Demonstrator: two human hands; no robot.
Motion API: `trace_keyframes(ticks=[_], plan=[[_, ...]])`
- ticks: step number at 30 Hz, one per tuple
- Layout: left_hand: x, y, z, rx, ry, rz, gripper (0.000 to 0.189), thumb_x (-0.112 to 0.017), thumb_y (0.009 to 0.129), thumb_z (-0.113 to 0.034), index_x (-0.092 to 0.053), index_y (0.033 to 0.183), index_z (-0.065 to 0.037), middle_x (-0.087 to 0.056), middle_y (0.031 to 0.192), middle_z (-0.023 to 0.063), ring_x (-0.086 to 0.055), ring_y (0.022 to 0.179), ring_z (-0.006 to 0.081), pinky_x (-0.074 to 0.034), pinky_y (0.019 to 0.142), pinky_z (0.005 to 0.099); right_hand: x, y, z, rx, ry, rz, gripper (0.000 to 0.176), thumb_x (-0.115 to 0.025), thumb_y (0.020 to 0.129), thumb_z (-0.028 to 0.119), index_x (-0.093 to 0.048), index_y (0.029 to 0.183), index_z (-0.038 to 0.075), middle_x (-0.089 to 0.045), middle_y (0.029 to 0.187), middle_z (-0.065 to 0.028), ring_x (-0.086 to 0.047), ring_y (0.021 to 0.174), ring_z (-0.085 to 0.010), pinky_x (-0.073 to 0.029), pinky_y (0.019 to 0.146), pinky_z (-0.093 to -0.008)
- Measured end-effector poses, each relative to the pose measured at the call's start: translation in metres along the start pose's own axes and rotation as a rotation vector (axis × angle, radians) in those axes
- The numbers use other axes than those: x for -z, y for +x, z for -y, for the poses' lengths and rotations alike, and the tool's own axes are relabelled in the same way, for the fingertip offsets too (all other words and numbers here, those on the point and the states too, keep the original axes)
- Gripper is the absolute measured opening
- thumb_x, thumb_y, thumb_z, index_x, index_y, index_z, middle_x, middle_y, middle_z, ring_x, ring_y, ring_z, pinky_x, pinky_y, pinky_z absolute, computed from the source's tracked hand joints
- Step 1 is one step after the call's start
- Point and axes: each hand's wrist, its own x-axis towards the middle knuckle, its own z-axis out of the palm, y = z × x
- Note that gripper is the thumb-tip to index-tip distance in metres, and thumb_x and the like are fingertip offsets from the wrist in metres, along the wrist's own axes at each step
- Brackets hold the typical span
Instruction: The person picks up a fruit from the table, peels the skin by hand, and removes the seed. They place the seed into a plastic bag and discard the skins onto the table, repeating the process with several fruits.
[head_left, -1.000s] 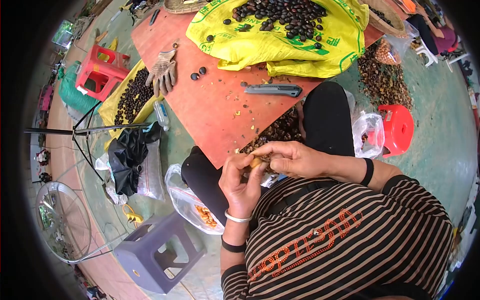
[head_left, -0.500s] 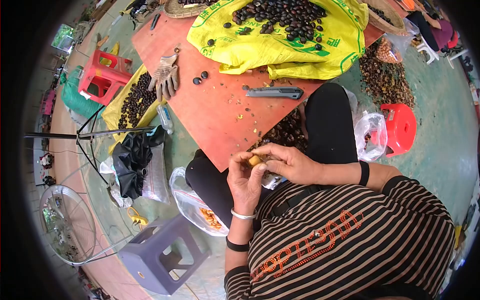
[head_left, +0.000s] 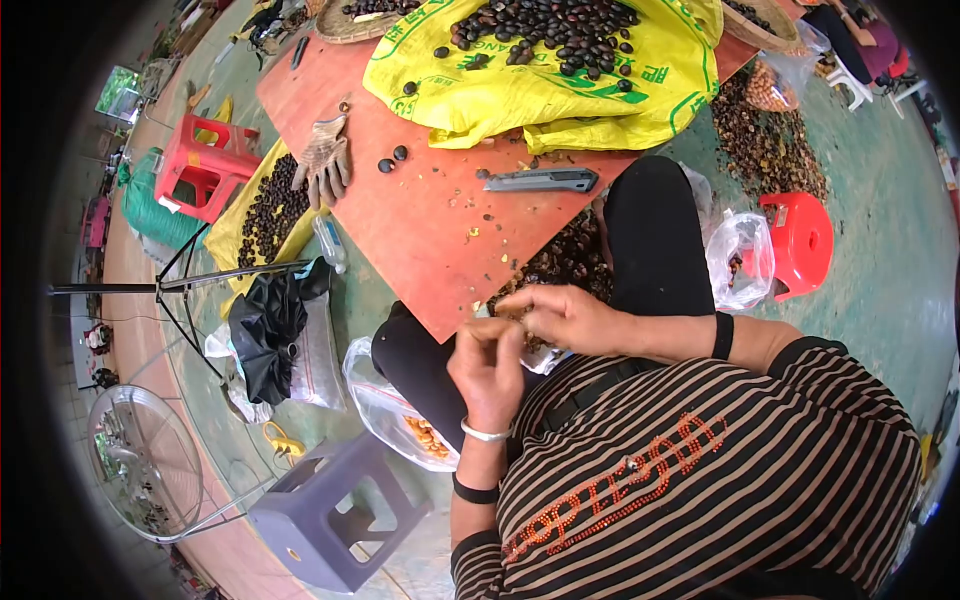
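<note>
My left hand [head_left: 487,372], with a silver bangle at the wrist, is closed with its fingers curled in front of my lap. Against its fingertips, my right hand [head_left: 572,318] is pinched shut. The small tan nut that showed between them a moment earlier is now hidden by the fingers. Just beyond them lies the corner of a red board [head_left: 420,240]. Dark broken shells [head_left: 570,262] are heaped beneath it, between my legs. A grey box cutter [head_left: 542,180] rests on the board, with two dark nuts [head_left: 393,160] and a soiled work glove [head_left: 324,162] farther left.
A yellow sack [head_left: 480,105] piled with dark nuts [head_left: 560,30] covers the board's far part. On the left stand a red stool [head_left: 205,165], a black tripod leg [head_left: 110,289] and a grey stool [head_left: 300,525]. A clear bag [head_left: 385,405] holds orange kernels. Another red stool [head_left: 803,245] is at right.
My fingers have closed in and turned over the tan nut, which was visible before and is now covered. Both hands stay together at nearly the same place. The view has shifted slightly.
</note>
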Motion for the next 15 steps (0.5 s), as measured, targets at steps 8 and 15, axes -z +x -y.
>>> trace_keyframes(ticks=[8, 15], plan=[[0.009, 0.001, -0.015, 0.119, -0.372, 0.097, 0.025, -0.058, 0.084, 0.0, -0.042, 0.102, -0.004, -0.058, 0.093, 0.0132, -0.059, 0.075, 0.016, -0.05, 0.069, 0.0261, 0.033, -0.012, 0.042, -0.157, 0.268, 0.101, 0.045, -0.047, 0.092, 0.018, -0.035, 0.133, 0.005, -0.045, 0.068, 0.0069, -0.039, 0.056, 0.0001, -0.034, 0.05, -0.0165], [0.008, 0.001, -0.011, 0.036, -0.369, 0.136, 0.025, -0.062, 0.081, 0.004, -0.048, 0.1, -0.004, -0.056, 0.097, 0.0053, -0.056, 0.084, 0.0104, -0.045, 0.077, 0.023, 0.015, -0.015, 0.053, -0.247, 0.598, 0.302, 0.057, -0.051, 0.092, 0.023, -0.024, 0.14, 0.008, -0.037, 0.064, 0.0055, -0.032, 0.051, -0.0008, -0.027, 0.046, -0.0155]])
